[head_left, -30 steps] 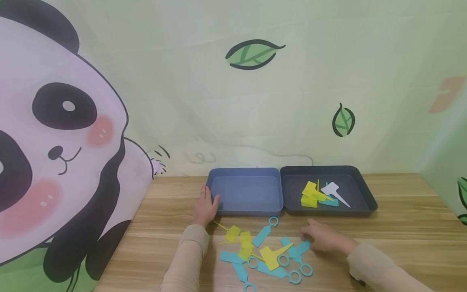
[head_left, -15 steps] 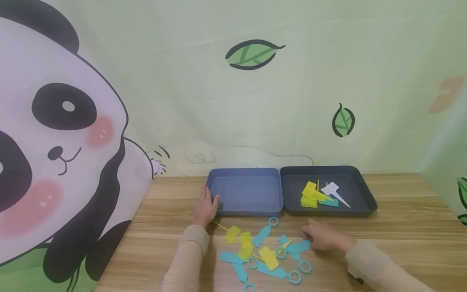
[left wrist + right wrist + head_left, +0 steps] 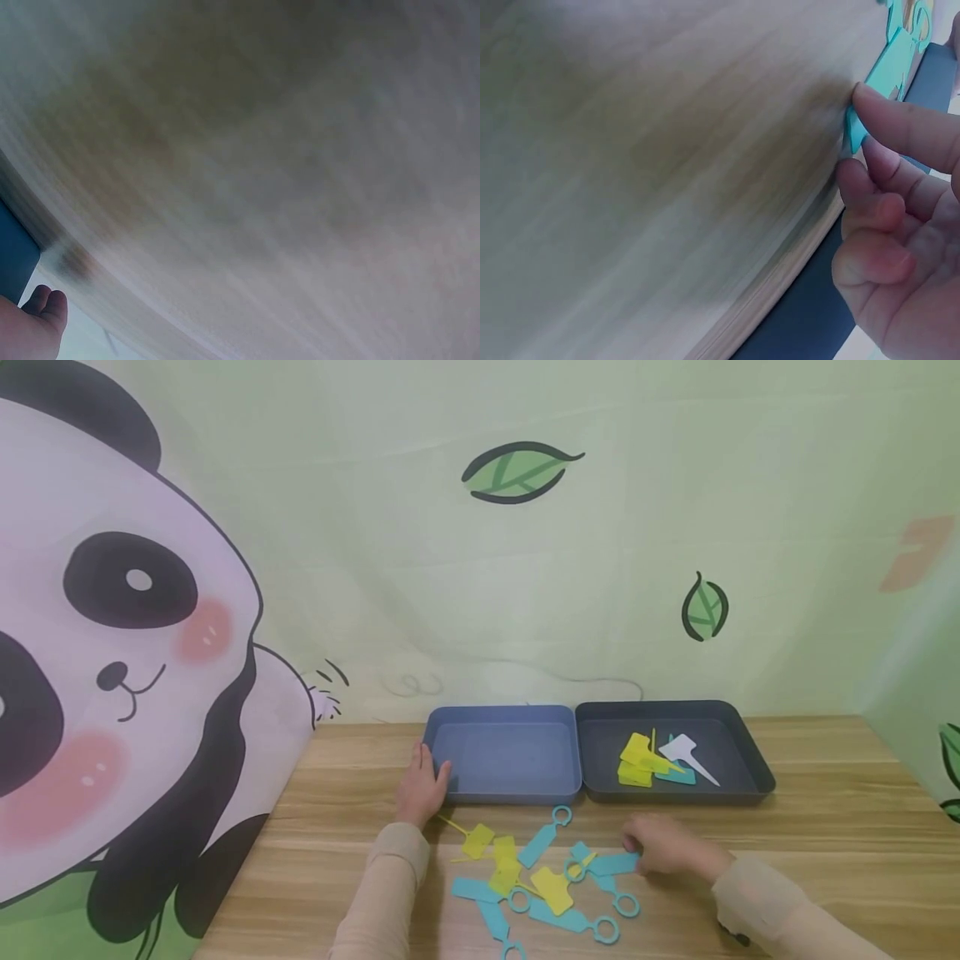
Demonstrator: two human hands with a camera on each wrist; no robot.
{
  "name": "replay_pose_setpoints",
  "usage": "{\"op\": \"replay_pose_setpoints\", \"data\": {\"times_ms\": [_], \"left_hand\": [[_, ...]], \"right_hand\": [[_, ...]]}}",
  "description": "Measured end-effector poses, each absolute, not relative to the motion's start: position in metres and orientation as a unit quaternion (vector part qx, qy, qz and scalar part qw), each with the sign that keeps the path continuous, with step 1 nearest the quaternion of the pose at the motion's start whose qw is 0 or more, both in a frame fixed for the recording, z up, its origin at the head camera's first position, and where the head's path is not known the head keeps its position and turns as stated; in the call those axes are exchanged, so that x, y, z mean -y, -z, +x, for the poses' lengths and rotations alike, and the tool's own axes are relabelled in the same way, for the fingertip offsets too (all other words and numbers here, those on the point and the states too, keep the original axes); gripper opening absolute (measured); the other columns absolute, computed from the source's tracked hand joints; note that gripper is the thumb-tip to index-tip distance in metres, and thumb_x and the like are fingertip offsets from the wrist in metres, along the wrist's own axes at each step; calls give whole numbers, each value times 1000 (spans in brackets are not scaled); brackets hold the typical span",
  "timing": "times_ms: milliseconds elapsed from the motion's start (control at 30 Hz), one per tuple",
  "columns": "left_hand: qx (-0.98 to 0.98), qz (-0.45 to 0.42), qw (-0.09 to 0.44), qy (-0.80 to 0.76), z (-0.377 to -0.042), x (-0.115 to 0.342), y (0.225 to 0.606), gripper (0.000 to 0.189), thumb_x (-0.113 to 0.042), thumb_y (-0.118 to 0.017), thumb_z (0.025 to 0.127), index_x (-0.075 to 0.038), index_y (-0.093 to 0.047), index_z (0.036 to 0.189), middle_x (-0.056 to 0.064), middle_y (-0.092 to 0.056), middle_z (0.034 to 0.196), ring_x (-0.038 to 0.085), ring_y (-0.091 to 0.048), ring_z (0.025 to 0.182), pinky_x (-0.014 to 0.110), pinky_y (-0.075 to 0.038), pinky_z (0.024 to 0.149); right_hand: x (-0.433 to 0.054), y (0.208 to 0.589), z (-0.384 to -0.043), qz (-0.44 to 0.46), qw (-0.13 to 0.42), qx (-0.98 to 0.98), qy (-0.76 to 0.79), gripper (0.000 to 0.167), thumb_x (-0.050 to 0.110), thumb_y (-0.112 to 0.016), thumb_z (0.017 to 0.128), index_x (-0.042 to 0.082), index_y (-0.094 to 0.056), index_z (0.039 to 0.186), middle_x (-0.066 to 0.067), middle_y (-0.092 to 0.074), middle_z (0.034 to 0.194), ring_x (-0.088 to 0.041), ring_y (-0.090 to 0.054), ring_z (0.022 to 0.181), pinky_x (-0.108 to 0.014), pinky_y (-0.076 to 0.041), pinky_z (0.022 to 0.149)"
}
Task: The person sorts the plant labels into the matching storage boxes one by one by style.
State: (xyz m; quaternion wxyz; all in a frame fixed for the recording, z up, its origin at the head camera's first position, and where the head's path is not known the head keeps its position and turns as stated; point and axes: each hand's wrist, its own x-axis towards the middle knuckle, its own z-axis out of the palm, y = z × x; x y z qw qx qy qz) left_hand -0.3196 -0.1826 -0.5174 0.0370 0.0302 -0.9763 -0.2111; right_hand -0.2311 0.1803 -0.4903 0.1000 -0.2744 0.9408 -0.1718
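My left hand (image 3: pixel 422 785) rests against the left side of a blue tray (image 3: pixel 504 797), its fingers fairly straight along the wall. In front of the black tray (image 3: pixel 678 797), my right hand (image 3: pixel 662 846) pinches the end of a flat teal ring tag (image 3: pixel 618 864) between thumb and forefinger. The right wrist view shows this teal tag (image 3: pixel 885 71) under the thumb, the other fingers curled in. Its ring lies near a yellow T-shaped tag (image 3: pixel 551 890). More teal ring tags (image 3: pixel 558 917) and yellow tags (image 3: pixel 506 864) lie scattered and overlapping between the hands.
Inside the black tray lie several yellow tags (image 3: pixel 636 760), a white T-shaped tag (image 3: pixel 682 747) and a teal piece (image 3: pixel 677 774). Both trays stand side by side on the wooden table (image 3: pixel 840 827), close to the printed backdrop (image 3: pixel 450 610).
The pinched teal tag's ring has shifted left and away from me, and the nearby yellow tag has slid slightly left. My right hand has barely moved; the left hand has stayed put.
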Motion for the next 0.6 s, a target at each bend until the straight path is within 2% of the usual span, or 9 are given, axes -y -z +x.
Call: {"op": "replay_pose_setpoints", "data": {"times_ms": [600], "left_hand": [[976, 28, 42, 214, -320, 182, 517, 67, -43, -32, 92, 4, -18, 139, 17, -13, 147, 35, -27, 130, 45, -28, 103]], "right_hand": [[-183, 496, -231, -275, 107, -929, 223, 23, -1, -66, 57, 13, -48, 64, 6, -43, 59, -9, -37, 56, -21, -32, 51]]}}
